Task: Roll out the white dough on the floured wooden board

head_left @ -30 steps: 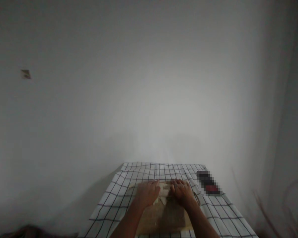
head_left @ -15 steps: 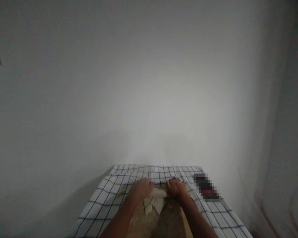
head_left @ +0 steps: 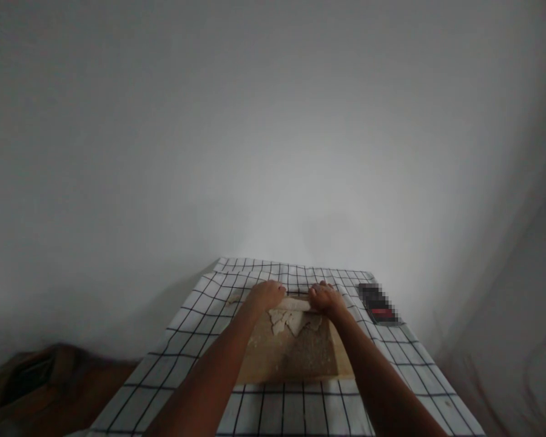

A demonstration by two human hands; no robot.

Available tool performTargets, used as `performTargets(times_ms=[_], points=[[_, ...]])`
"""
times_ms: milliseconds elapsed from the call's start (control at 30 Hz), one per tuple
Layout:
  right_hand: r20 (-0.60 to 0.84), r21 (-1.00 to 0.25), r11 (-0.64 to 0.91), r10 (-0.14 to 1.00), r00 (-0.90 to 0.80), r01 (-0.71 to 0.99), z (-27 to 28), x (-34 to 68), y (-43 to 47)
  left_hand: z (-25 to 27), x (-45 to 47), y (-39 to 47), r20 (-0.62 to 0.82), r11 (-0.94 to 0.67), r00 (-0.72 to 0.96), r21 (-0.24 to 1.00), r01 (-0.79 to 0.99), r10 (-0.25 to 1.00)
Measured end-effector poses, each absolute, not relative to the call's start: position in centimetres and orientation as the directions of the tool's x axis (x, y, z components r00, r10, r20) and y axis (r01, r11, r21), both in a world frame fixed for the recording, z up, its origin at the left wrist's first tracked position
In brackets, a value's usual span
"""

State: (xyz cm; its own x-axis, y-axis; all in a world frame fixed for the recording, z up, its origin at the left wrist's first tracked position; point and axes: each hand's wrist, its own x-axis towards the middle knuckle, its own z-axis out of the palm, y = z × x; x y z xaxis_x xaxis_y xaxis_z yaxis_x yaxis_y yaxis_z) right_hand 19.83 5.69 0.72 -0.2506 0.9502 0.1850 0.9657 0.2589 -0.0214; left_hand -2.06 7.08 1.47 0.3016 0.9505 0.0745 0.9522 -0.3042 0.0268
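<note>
Both arms reach forward over a wooden board [head_left: 286, 361] dusted with flour. Between the hands lies a pale rolling pin [head_left: 296, 304], crosswise near the board's far end. My left hand [head_left: 267, 296] is closed around its left end, and my right hand [head_left: 326, 298] is closed around the right end. Just on the near side of the pin spreads a thin, ragged sheet of dough [head_left: 295, 320] with torn edges. How far the dough reaches beneath the pin is hidden.
A white cloth with a dark grid [head_left: 200, 349] covers the table. To the right lies a dark, pixelated item with a red part [head_left: 379, 305]. The table stands against a plain wall [head_left: 273, 152]. Brown objects [head_left: 50, 382] show at lower left.
The view has tilted down, so the table sits higher and the board's near edge shows. Both hands keep their hold on the rolling pin, still near the board's far end.
</note>
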Motion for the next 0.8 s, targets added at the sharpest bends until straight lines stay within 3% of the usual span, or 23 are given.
performTargets(times_ms=[200, 367, 567, 800], points=[[0.194, 0.004, 0.264, 0.946, -0.259, 0.965, 0.4, 20.1, 4.7, 1.0, -2.1, 5.8, 0.14, -0.374, 0.376, -0.045, 0.926, 0.916], [0.198, 0.048, 0.264, 0.943, -0.268, 0.963, 0.4, 20.0, 3.5, 0.4, -2.1, 4.6, 0.206, -0.339, 0.345, -0.066, 0.939, 0.916], [0.253, 0.047, 0.247, 0.934, -0.251, 0.968, 0.7, 19.7, 1.7, -0.5, -1.8, 2.8, 0.348, -0.266, 0.244, 0.016, 0.964, 0.905], [0.291, -0.033, 0.257, 0.927, -0.237, 0.966, 1.3, 19.3, -0.3, 1.2, -1.5, 0.0, 0.295, -0.24, 0.186, 0.155, 0.958, 0.937]])
